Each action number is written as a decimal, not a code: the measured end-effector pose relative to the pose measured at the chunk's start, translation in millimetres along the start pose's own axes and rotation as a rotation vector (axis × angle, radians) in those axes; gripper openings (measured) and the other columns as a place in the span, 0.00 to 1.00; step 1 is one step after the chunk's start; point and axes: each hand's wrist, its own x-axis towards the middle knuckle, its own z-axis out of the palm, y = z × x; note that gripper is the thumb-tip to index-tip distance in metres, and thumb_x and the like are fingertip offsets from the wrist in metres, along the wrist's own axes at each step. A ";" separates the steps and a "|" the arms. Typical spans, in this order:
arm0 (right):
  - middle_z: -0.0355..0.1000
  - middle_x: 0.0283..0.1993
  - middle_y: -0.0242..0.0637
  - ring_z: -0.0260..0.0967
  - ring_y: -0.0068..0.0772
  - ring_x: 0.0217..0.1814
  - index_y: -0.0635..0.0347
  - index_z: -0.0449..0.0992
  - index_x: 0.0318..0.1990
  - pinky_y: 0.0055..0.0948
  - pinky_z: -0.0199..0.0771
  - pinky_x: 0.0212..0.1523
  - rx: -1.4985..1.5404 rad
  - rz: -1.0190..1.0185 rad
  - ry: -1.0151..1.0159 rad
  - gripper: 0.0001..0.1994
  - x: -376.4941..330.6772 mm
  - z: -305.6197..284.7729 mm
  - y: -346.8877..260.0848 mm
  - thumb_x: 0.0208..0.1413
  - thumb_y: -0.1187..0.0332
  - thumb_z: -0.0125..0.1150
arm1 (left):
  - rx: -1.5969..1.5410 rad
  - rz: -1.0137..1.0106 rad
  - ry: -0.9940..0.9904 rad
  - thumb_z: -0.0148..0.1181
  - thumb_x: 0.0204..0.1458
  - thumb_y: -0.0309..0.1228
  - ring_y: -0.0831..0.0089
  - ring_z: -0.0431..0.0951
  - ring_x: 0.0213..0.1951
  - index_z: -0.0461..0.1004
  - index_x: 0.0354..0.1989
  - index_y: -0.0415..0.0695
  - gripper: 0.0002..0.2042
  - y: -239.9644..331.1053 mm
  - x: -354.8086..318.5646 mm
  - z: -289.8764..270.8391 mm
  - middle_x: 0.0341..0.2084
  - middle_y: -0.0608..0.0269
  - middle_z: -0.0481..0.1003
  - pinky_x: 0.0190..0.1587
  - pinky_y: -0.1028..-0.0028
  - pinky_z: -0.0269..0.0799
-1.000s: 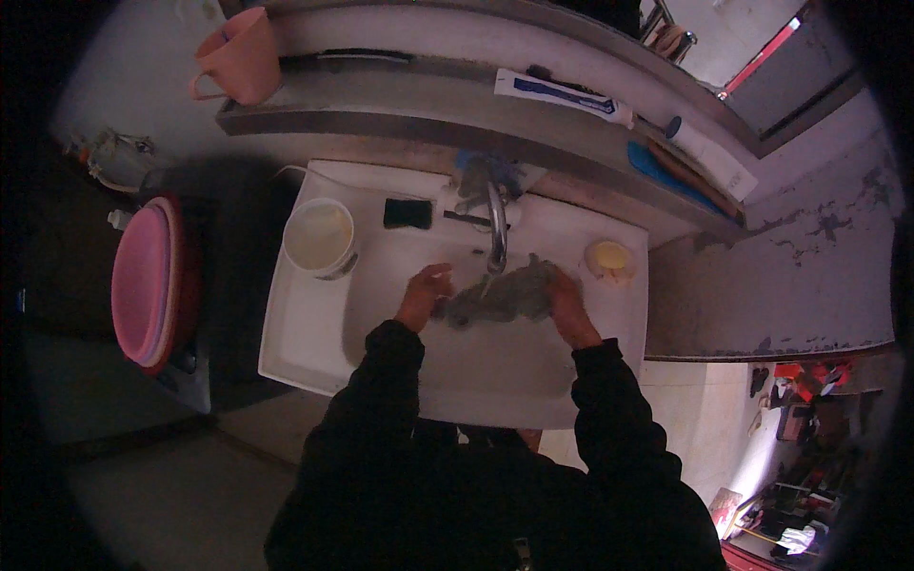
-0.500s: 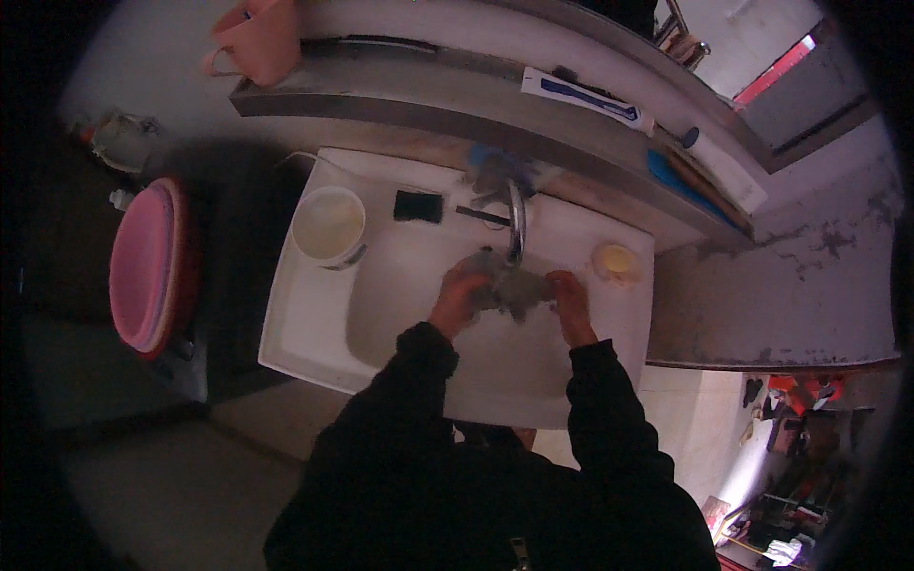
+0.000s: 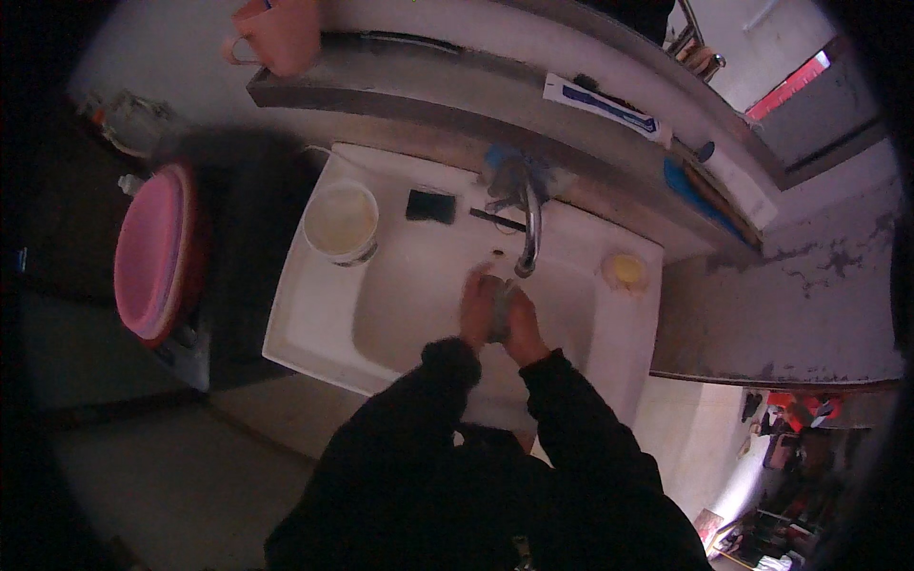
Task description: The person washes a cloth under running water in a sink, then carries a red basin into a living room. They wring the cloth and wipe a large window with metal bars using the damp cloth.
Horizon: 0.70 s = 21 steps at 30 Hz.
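Observation:
A small grey-green cloth [image 3: 498, 309] is bunched between my two hands over the white sink [image 3: 400, 285]. My left hand [image 3: 474, 312] is closed around its left side, fingers slightly blurred. From the right, my right hand [image 3: 523, 324] presses against it, fingers bent round the cloth. Most of the cloth is hidden by the hands, and its exact kind does not show. Just above them hangs the spout of a chrome faucet [image 3: 531, 233], apart from the cloth. I cannot make out running water.
On the sink's rim stand a white tub [image 3: 340, 224], a dark green scouring pad [image 3: 431, 206] and yellowish soap [image 3: 627, 272]. A shelf [image 3: 400, 100] above holds a pink mug [image 3: 286, 38] and a toothpaste box [image 3: 602, 108]. Pink basins [image 3: 150, 257] stand at left.
My hands have come together and moved slightly down, away from the spout. The cloth, spread between them before, is now bunched up. The whole view has shifted a little.

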 end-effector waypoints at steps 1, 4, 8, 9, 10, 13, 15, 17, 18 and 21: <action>0.71 0.48 0.29 0.68 0.34 0.51 0.55 0.70 0.52 0.39 0.71 0.50 -0.154 -0.038 0.005 0.20 3.3 -2.6 -13.6 0.68 0.49 0.46 | 0.206 0.147 -0.027 0.58 0.57 0.31 0.47 0.64 0.63 0.68 0.60 0.42 0.22 0.1 -18.5 14.4 0.60 0.44 0.66 0.66 0.58 0.58; 0.72 0.44 0.30 0.70 0.35 0.47 0.57 0.72 0.48 0.38 0.72 0.47 -1.209 -0.179 0.000 0.19 6.1 -5.4 -35.2 0.68 0.50 0.46 | 0.326 0.389 -0.073 0.57 0.56 0.30 0.49 0.61 0.66 0.68 0.59 0.43 0.21 7.7 -47.4 35.1 0.63 0.48 0.64 0.70 0.60 0.52; 0.73 0.38 0.31 0.72 0.37 0.42 0.59 0.73 0.44 0.39 0.73 0.43 -1.138 -0.182 0.184 0.18 9.2 10.5 -6.4 0.68 0.52 0.47 | 0.496 0.159 -0.269 0.58 0.56 0.31 0.51 0.55 0.69 0.65 0.64 0.44 0.25 28.7 -13.6 11.3 0.66 0.48 0.61 0.72 0.59 0.47; 0.73 0.37 0.32 0.73 0.39 0.41 0.59 0.73 0.43 0.40 0.73 0.41 -0.744 -0.238 0.230 0.18 13.0 15.5 7.4 0.68 0.53 0.48 | 0.864 0.243 -0.350 0.58 0.56 0.32 0.51 0.54 0.70 0.64 0.65 0.45 0.27 30.2 -8.0 7.6 0.67 0.48 0.60 0.73 0.58 0.46; 0.73 0.37 0.32 0.72 0.39 0.41 0.59 0.73 0.43 0.40 0.73 0.41 -0.695 -0.208 0.200 0.17 20.5 8.9 15.7 0.68 0.53 0.48 | 1.080 0.298 -0.464 0.58 0.56 0.33 0.51 0.52 0.71 0.63 0.66 0.45 0.28 29.2 -7.4 5.4 0.67 0.48 0.59 0.73 0.58 0.46; 0.73 0.39 0.32 0.72 0.36 0.43 0.59 0.72 0.45 0.38 0.73 0.45 -1.534 -0.423 -0.090 0.17 36.9 -36.3 27.3 0.68 0.54 0.48 | 0.555 0.248 -0.279 0.57 0.57 0.33 0.51 0.51 0.72 0.62 0.66 0.43 0.27 10.5 -21.6 13.8 0.67 0.48 0.59 0.73 0.61 0.47; 0.73 0.45 0.33 0.71 0.34 0.46 0.59 0.72 0.47 0.36 0.72 0.48 -0.904 -0.206 -0.086 0.17 41.2 -53.1 32.8 0.68 0.53 0.48 | 0.263 0.127 -0.223 0.54 0.59 0.33 0.53 0.51 0.72 0.62 0.66 0.42 0.26 -14.4 -45.0 33.2 0.67 0.49 0.59 0.72 0.64 0.48; 0.72 0.48 0.33 0.69 0.31 0.49 0.59 0.72 0.49 0.34 0.70 0.51 -0.537 -0.170 0.001 0.19 34.7 -53.1 34.9 0.68 0.52 0.48 | 0.730 0.469 -0.221 0.52 0.62 0.34 0.55 0.57 0.69 0.63 0.65 0.41 0.24 -33.1 -36.4 31.7 0.64 0.50 0.63 0.69 0.65 0.54; 0.71 0.49 0.33 0.68 0.29 0.50 0.59 0.72 0.50 0.34 0.69 0.53 -0.490 -0.188 0.069 0.19 26.7 -41.1 37.7 0.68 0.51 0.47 | 0.765 0.374 -0.265 0.51 0.63 0.34 0.56 0.60 0.67 0.64 0.64 0.41 0.22 -38.9 -25.1 25.0 0.62 0.51 0.66 0.67 0.66 0.57; 0.71 0.50 0.37 0.67 0.35 0.54 0.56 0.71 0.56 0.35 0.66 0.57 -0.247 -0.128 0.130 0.19 13.5 -13.7 19.2 0.67 0.54 0.50 | 0.073 -0.075 -0.271 0.50 0.64 0.36 0.58 0.68 0.60 0.67 0.61 0.40 0.20 -34.8 19.9 -2.4 0.55 0.52 0.71 0.60 0.65 0.64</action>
